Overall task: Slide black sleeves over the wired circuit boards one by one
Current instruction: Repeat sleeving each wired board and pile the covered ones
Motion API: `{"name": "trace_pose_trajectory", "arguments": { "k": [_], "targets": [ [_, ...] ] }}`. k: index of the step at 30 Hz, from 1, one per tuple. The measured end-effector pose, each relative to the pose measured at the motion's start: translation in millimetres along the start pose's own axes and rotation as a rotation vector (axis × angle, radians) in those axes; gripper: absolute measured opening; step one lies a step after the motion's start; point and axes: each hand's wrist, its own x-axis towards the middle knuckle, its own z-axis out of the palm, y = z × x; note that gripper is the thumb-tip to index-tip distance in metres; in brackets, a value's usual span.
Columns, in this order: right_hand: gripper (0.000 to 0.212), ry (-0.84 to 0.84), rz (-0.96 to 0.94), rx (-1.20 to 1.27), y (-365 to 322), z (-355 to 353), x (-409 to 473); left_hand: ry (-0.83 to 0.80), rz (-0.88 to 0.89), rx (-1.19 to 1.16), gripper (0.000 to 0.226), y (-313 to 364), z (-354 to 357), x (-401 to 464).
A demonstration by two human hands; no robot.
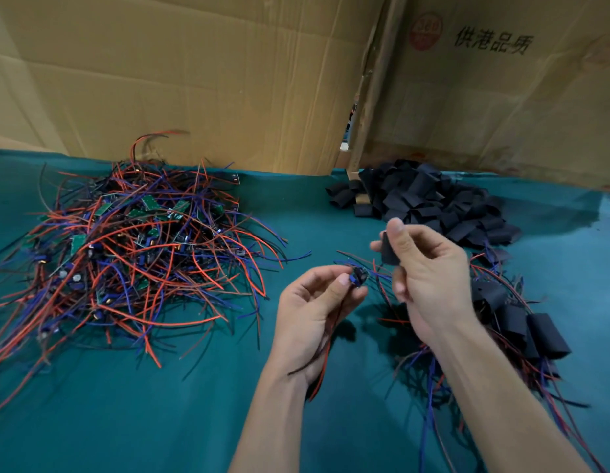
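Cardboard walls (201,80) stand along the far edge at twelve o'clock, on a green-covered surface (160,421). At nine o'clock sprawls a big tangle of wired circuit boards (126,247), red, blue and black leads pointing every way. At one o'clock lies a heap of loose black sleeves (433,203). At four o'clock rests a smaller cluster of sleeved boards (522,326), their wires trailing toward the near edge.

Both forearms come up from six o'clock. The left hand (313,308) is turned palm-up near the centre, its fingers (344,279) curled, thumb and forefinger pinching one small circuit board (359,276); the board's wires run back through the palm toward six o'clock and forward toward two o'clock. The right hand (429,274) is raised just beside it at three o'clock, back toward the camera, thumb pointing to twelve. Its thumb and forefinger pinch a single black sleeve (388,252), long axis roughly upright, held just above the board, apart from it.
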Motion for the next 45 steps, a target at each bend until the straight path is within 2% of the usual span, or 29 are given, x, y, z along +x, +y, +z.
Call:
{"name": "trace_pose_trajectory", "arguments": {
  "k": [8, 15, 21, 25, 28, 30, 38, 41, 45],
  "targets": [
    [0.032, 0.016, 0.007, 0.013, 19, 16, -14, 0.038, 0.026, 0.019, 0.010, -1, -3, 2],
    [0.040, -0.023, -0.001, -0.035, 20, 12, -18, 0.022, 0.041, 0.050, 0.014, -6, -5, 4],
    [0.035, -0.009, 0.080, 0.077, 29, 21, -27, 0.040, 0.093, 0.089, 0.015, -7, -5, 4],
    [0.039, 0.011, 0.067, -0.007, 37, 28, -35, 0.120, 0.106, 0.190, 0.019, -11, -4, 4],
    [0.039, 0.071, 0.078, -0.047, 38, 26, -35, 0.102, 0.100, 0.223, 0.005, -11, -3, 4],
    [0.033, 0.097, 0.083, -0.039, 39, 21, -32, 0.072, 0.087, 0.216, 0.016, -9, -1, 2],
    [0.025, -0.030, -0.010, -0.277, 35, 10, -29, 0.091, 0.075, 0.187, 0.021, -2, 1, 0],
    [0.022, -0.048, -0.010, -0.291, 30, 3, -26, 0.031, 0.035, 0.191, 0.020, -1, 3, -1],
    [0.021, -0.074, 0.016, -0.318, 27, 1, -25, 0.040, 0.054, 0.217, 0.019, -3, 2, -2]
  ]
}}
